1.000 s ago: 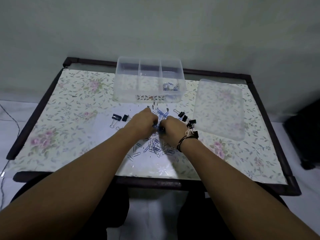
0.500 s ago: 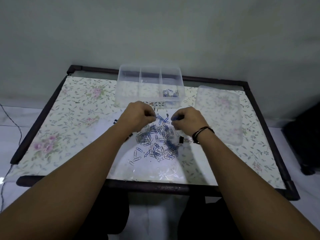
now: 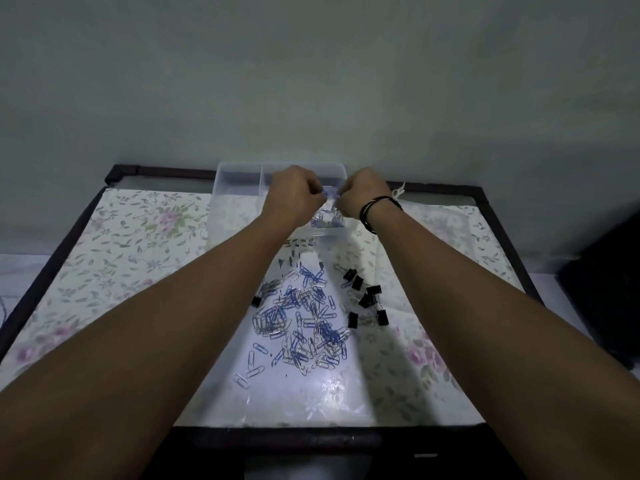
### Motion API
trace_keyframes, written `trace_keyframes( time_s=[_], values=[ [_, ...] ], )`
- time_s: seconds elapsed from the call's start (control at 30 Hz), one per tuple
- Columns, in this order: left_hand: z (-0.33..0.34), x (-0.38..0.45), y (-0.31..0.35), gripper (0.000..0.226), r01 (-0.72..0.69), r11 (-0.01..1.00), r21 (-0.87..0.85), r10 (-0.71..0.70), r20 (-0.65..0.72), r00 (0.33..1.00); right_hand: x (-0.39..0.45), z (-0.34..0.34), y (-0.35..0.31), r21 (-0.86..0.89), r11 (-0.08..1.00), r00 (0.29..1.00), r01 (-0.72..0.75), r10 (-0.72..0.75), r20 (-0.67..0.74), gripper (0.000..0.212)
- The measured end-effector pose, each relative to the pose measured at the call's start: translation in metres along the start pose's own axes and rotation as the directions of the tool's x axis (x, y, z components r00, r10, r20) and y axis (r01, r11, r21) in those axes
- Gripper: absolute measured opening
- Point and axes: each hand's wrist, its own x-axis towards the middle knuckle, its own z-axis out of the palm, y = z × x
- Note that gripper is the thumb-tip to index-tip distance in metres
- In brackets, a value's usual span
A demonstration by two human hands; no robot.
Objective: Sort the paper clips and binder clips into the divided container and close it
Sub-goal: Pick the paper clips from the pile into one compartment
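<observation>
hovering over the right-hand section of the clear container [image 3: 239,188], we've got both hands up there, left hand [image 3: 294,194] and right hand [image 3: 360,192] curled with fingertips pinched, a few paper clips seemingly falling between them, though we can't tell exactly what each still pinches. early going, we'd say: a small cluster of clips sits in that section, while the big pile of paper clips [image 3: 301,320] and the black binder clips [image 3: 367,301] lie on the table [image 3: 104,258], well back towards us. the lid [image 3: 446,233] lies just right of the container, not on yet.
</observation>
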Motion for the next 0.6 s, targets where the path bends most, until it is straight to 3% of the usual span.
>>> trace_keyframes(
  time_s=[0.1,0.27,0.33,0.4,0.47,0.6],
  values=[
    [0.004,-0.001,-0.002,0.048,-0.005,0.998,0.055,0.001,0.086,0.996,-0.009,-0.005,-0.001,-0.064,0.998,1.0,0.029,-0.029,-0.007,0.024],
    [-0.02,-0.065,-0.009,0.038,-0.061,0.994,0.086,0.051,0.119,0.992,-0.086,-0.017,0.02,0.009,0.999,0.999,0.043,-0.043,-0.031,0.021],
    [-0.027,-0.102,-0.015,0.034,-0.041,0.991,0.126,0.013,0.213,0.977,-0.127,-0.01,0.032,0.019,0.999,0.997,0.027,-0.028,0.076,0.02],
    [-0.031,-0.136,-0.024,0.037,-0.014,0.978,0.207,-0.052,0.31,0.949,-0.16,0.006,0.041,-0.111,0.993,0.96,0.044,-0.011,0.279,0.006],
    [-0.03,-0.162,-0.033,0.044,-0.016,0.947,0.321,-0.123,0.407,0.905,-0.184,0.026,0.046,-0.26,0.961,0.915,0.097,0.017,0.403,0.035],
    [-0.018,-0.187,-0.049,0.055,-0.034,0.873,0.486,-0.245,0.497,0.832,-0.206,0.053,0.055,-0.401,0.904,0.867,0.149,0.075,0.492,0.039]
  ],
)
